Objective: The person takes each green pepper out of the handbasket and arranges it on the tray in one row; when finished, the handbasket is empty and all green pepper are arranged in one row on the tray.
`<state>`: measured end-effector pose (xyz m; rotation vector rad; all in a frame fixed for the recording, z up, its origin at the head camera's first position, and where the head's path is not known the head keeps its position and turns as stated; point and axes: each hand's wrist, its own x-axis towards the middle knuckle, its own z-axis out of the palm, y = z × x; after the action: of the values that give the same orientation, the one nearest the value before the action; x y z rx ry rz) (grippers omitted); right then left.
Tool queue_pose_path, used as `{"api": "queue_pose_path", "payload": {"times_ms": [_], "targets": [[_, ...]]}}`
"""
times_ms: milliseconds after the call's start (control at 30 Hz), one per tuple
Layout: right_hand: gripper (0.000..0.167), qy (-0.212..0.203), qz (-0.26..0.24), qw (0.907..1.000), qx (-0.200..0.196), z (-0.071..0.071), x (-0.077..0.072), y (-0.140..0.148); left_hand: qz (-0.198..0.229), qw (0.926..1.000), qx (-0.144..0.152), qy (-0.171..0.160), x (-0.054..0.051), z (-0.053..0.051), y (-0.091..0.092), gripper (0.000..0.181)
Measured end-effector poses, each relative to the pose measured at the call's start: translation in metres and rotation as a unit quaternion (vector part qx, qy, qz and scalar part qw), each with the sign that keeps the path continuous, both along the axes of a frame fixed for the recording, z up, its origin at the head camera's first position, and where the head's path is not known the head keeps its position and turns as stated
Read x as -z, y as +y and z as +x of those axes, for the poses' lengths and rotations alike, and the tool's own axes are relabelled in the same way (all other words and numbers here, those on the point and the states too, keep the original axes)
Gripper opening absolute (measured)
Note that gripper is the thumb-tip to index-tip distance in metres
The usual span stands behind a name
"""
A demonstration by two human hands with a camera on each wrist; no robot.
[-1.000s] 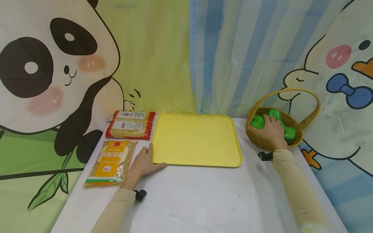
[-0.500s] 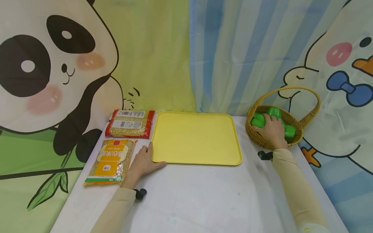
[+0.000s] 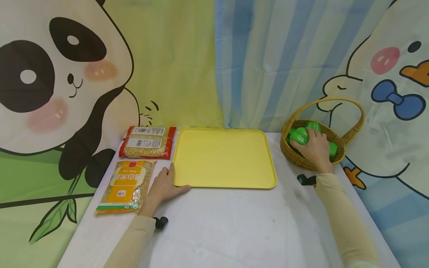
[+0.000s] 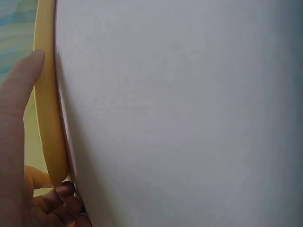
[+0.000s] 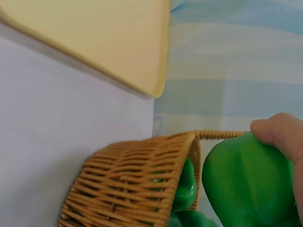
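My right hand (image 3: 315,152) grips a shiny green bell pepper (image 3: 301,136) over the wicker basket (image 3: 295,159) at the right. In the right wrist view the thumb (image 5: 279,135) presses on the held pepper, which is up at the basket's mouth. More green peppers (image 5: 184,189) lie inside, partly hidden by the weave and the hand. My left hand (image 3: 163,187) rests at the near left corner of the yellow tray (image 3: 224,158), thumb along the front rim, fingers at the left side. The left wrist view shows that thumb (image 4: 31,71) touching the rim.
Left of the tray lie two bags of grain: a red-edged bag (image 3: 147,142) behind and an orange-and-yellow bag (image 3: 125,186) in front. The basket's tall handle (image 3: 355,130) arches over its right part. A printed curtain (image 3: 187,63) stands behind the white table (image 3: 218,230).
The right hand has taken hold of a green pepper and raised it a little among the others. The left hand stays at the tray corner. The head view has shifted slightly.
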<state>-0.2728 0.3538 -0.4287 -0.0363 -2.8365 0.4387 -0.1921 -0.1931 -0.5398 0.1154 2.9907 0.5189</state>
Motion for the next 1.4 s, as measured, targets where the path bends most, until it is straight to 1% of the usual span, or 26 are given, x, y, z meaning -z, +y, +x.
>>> {"api": "queue_pose_path", "payload": {"times_ms": [167,367,500,600,733,967,1200,1400], "targets": [[0.089,0.010,-0.041,0.9991,0.003,0.004,0.000,-0.007,0.000,1.0000,-0.003,-0.002,0.002,-0.001,0.000,0.133],[0.087,0.010,-0.090,0.9959,-0.002,0.013,0.000,-0.019,-0.002,1.0000,-0.002,0.005,0.002,-0.001,0.001,0.133],[0.088,-0.001,-0.123,0.9923,-0.010,0.018,0.001,-0.030,-0.002,1.0000,-0.001,0.006,0.001,-0.001,0.000,0.133],[0.089,-0.014,-0.139,0.9900,-0.016,0.019,0.004,-0.039,-0.001,1.0000,-0.002,0.007,0.001,-0.001,-0.001,0.133],[0.089,-0.025,-0.150,0.9880,-0.025,0.020,0.013,-0.052,-0.003,1.0000,-0.002,0.003,0.001,-0.001,-0.001,0.133],[0.089,-0.040,-0.178,0.9819,-0.048,0.017,0.033,-0.076,-0.003,1.0000,0.001,-0.002,0.001,0.000,0.000,0.134],[0.081,-0.019,-0.192,0.9771,-0.089,0.009,0.048,-0.098,-0.006,1.0000,-0.002,-0.004,-0.001,0.000,0.001,0.133],[0.086,-0.031,-0.184,0.9764,-0.109,0.007,0.057,-0.115,-0.007,1.0000,-0.001,-0.003,-0.001,-0.001,0.001,0.133]]}}
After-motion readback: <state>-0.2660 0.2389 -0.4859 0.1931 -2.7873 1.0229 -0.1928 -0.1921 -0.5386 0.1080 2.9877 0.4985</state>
